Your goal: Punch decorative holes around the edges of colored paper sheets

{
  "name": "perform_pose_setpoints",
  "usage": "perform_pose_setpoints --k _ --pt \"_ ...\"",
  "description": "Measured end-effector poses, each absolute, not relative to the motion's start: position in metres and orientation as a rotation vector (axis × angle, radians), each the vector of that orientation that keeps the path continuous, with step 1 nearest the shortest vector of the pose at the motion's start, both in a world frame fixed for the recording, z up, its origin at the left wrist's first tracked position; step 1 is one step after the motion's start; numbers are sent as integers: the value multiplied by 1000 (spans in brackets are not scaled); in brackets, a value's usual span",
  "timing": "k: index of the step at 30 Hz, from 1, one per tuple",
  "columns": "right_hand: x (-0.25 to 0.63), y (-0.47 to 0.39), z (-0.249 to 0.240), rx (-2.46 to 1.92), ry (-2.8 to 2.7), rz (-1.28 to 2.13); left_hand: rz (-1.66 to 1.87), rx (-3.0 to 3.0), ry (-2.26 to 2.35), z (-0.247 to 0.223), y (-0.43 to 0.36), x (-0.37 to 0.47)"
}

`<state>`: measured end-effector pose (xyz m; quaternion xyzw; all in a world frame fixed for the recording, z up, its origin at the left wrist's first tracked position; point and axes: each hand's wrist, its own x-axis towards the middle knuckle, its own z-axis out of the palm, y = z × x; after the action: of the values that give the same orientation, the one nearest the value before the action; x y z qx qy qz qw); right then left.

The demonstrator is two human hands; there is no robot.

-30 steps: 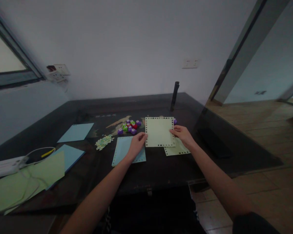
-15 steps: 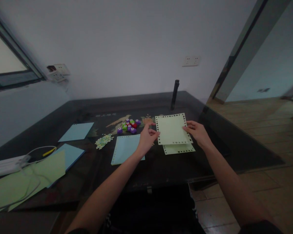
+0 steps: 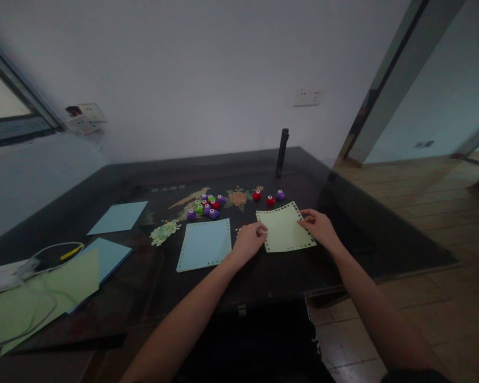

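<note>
A pale green sheet (image 3: pixel 285 227) with small punched shapes along its edges lies low over the dark table, its edges slightly curled. My left hand (image 3: pixel 251 239) pinches its left edge, and my right hand (image 3: pixel 317 226) grips its right edge between thumb and fingers. Left of it lies a light blue sheet (image 3: pixel 205 244) with a punched border. Beyond the green sheet stand a red punch (image 3: pixel 270 200), another red one and a purple punch (image 3: pixel 280 194). A cluster of purple, green and red punches (image 3: pixel 207 206) is behind the blue sheet.
Small paper cuttings (image 3: pixel 164 232) lie in a heap at the left. Farther left are a blue sheet (image 3: pixel 120 217), stacked green sheets (image 3: pixel 43 298), a white power strip (image 3: pixel 6 274) and its cable. A black upright object (image 3: pixel 281 153) stands at the back of the table (image 3: pixel 207 170).
Both hands have lowered the green sheet onto or just above the other green sheet, which is now covered. The red and purple punches behind it have come into view.
</note>
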<state>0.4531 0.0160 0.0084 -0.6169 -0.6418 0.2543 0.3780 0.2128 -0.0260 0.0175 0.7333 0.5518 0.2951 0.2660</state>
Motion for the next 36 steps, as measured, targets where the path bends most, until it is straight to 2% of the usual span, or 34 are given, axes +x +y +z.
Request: perform_pose_setpoints --k 21,36 --pt "453 22 -1 -1640 -1679 547 670 2116 1529 15 -22 216" --pt "452 22 -5 -1665 -1738 416 703 2126 1523 10 -21 216"
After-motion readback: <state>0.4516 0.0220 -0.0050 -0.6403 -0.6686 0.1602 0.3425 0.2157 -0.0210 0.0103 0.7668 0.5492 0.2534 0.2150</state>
